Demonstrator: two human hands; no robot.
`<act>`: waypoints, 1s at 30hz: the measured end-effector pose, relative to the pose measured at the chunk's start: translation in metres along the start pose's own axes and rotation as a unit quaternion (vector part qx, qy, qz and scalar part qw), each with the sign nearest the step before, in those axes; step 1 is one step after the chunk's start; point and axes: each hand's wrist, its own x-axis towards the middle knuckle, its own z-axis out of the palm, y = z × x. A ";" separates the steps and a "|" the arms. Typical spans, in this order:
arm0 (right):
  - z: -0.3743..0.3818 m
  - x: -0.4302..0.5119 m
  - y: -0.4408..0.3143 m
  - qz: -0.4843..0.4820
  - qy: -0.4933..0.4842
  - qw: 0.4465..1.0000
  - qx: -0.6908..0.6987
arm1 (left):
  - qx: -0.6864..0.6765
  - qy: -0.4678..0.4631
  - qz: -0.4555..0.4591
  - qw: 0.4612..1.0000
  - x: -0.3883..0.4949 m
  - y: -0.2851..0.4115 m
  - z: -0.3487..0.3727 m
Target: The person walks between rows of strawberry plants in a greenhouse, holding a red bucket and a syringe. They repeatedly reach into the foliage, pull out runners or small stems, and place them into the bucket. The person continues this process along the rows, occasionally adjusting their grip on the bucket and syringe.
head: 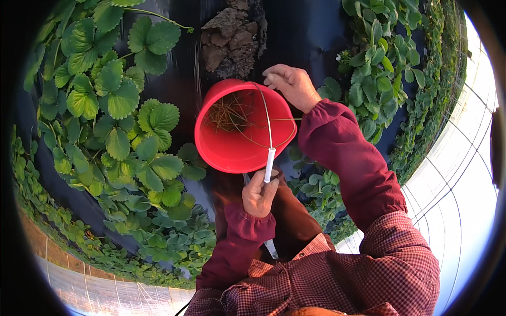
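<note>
A red plastic bucket (221, 152) is tilted in front of me, its mouth towards the camera. Inside lie thin dry stems (227, 112), and a longer stem reaches over the right rim. The wire handle has a white plastic grip (270, 164). My left hand (259, 193), below the bucket, has thumb and fingers around the lower end of this grip. Beyond the upper right rim is my right hand (291, 85), its fingers loosely bent and near the rim. I see nothing in it, though part of the palm side is hidden.
Strawberry plants (118, 138) fill the bed on the left, and more strawberry plants (373, 79) grow on the right. Black plastic mulch film (304, 31) covers the ground between them. Clods of brown soil (231, 39) lie beyond the bucket. A translucent greenhouse wall (454, 189) curves along the right.
</note>
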 end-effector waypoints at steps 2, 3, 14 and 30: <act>0.002 0.047 -0.023 -0.039 0.038 0.999 0.003 | 0.048 -0.018 0.012 0.999 -0.001 -0.008 0.000; 0.007 0.071 -0.036 -0.058 0.034 0.998 0.000 | 0.008 -0.013 0.029 0.999 -0.001 -0.012 0.002; 0.152 0.268 -0.164 -0.215 0.030 0.972 -0.093 | 0.044 -0.083 0.118 0.989 -0.002 -0.035 -0.010; 0.168 0.258 -0.210 -0.218 -0.124 0.939 -0.234 | 0.065 -0.083 0.152 0.983 0.006 -0.052 -0.006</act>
